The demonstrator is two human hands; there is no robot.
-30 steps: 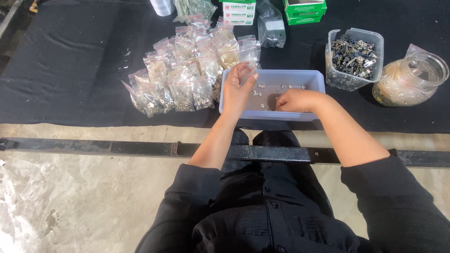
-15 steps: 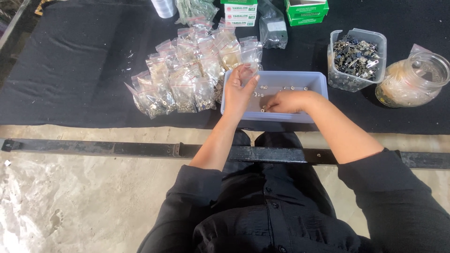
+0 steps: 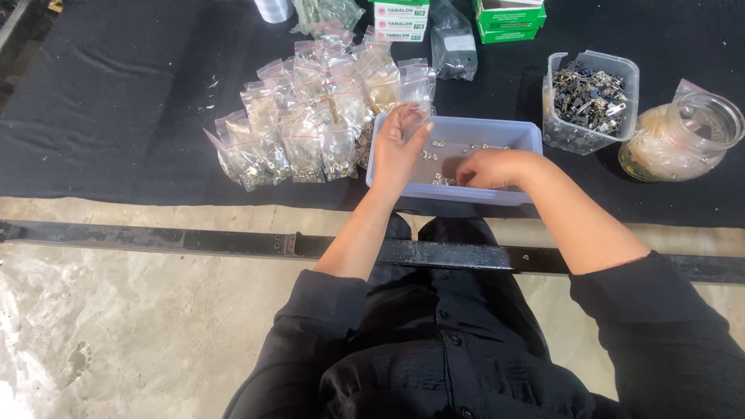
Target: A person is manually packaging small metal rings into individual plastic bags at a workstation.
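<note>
I take the pale blue tray as my landmark; it sits on the black cloth at the near edge of the work area. Inside it I see a thin scatter of small metal pieces, most of the floor bare. My left hand is raised over the tray's left end, palm open and fingers spread upward; it seems to cup a few pieces, though I cannot confirm this. My right hand is lowered into the tray, fingers curled down onto the pieces; whether it pinches any I cannot tell.

Progress, as judged from the layout: left of the tray lies a large heap of filled clear bags, each holding small metal parts, so I judge much of the bagging done. The few loose pieces in the tray are what is left there.

Other containers: right of the tray stands a clear square tub heaped with dark metal hardware, and further right a glass jar lying tilted with pale contents I cannot identify. Beyond the tray sit green boxes and a clear bag.
</note>
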